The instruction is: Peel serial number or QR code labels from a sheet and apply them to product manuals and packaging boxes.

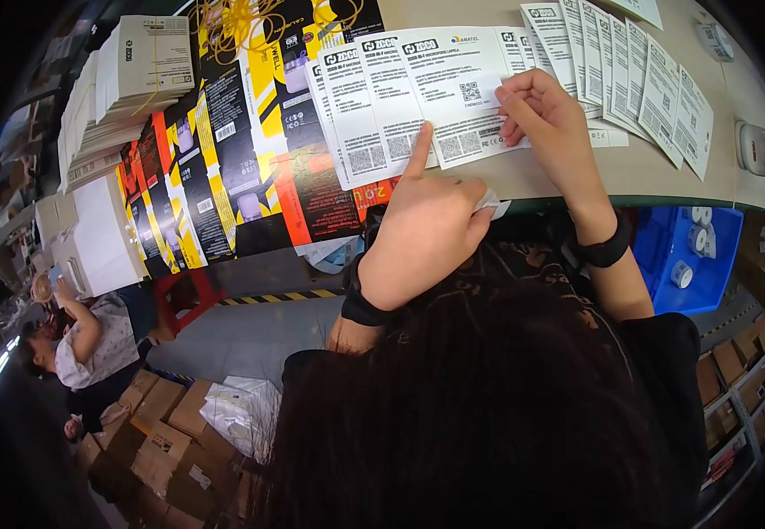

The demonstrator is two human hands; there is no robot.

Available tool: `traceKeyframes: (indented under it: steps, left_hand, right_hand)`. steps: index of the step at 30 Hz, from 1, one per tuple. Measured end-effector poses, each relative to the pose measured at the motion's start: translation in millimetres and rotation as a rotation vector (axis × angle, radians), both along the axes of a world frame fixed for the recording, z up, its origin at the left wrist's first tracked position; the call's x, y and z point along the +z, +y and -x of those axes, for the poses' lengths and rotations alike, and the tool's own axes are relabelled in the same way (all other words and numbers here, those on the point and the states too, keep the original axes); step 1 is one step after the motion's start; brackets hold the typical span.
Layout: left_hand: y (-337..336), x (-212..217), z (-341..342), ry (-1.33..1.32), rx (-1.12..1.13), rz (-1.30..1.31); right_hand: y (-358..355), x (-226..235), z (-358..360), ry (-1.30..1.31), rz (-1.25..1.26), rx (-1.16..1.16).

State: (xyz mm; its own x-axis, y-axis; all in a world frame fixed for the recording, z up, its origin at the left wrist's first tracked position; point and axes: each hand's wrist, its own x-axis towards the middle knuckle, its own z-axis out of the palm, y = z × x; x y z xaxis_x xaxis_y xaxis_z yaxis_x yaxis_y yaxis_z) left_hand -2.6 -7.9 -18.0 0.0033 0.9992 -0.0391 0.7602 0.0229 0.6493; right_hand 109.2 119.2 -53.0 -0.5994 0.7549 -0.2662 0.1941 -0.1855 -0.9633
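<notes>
A row of overlapping white printed cards (453,79) lies on the table under my hands, each with small text and square codes. My left hand (422,234) presses its outstretched index fingertip on the lower edge of the cards. Its other fingers are curled, with a small white scrap of paper (491,204) showing by the thumb. Over the right part of the front card, my right hand (545,119) has thumb and index finger pinched together. Whatever sits between those fingertips is too small to make out. More fanned white cards (642,84) lie to the right of it.
Black, yellow and red printed sheets (241,150) cover the table's left side, with yellow rubber bands (259,22) on top. Stacked white cards (131,79) stand further left. Below the right table edge is a blue bin (691,264) with white rolls. A person (100,339) sits at left.
</notes>
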Motion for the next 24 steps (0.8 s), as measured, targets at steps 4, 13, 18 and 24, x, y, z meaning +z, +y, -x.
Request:
traceKeyframes:
  steps: [4, 13, 18, 24]
  left_hand:
    - [1.1, 0.0, -0.3, -0.001, -0.001, -0.014]
    - [0.4, -1.2, 0.0, 0.004, -0.006, -0.027]
    - [-0.5, -3.7, 0.6, 0.020, -0.013, -0.046]
    - [0.3, -2.0, 1.1, 0.029, -0.022, -0.024]
  right_hand:
    - [-0.1, 0.1, -0.7, -0.023, -0.024, -0.012]
    - [2.6, -1.9, -0.9, 0.016, -0.026, -0.056]
    - [2.7, -1.1, 0.5, 0.015, -0.007, -0.048]
    - [-0.2, -0.6, 1.3, 0.017, -0.048, -0.055]
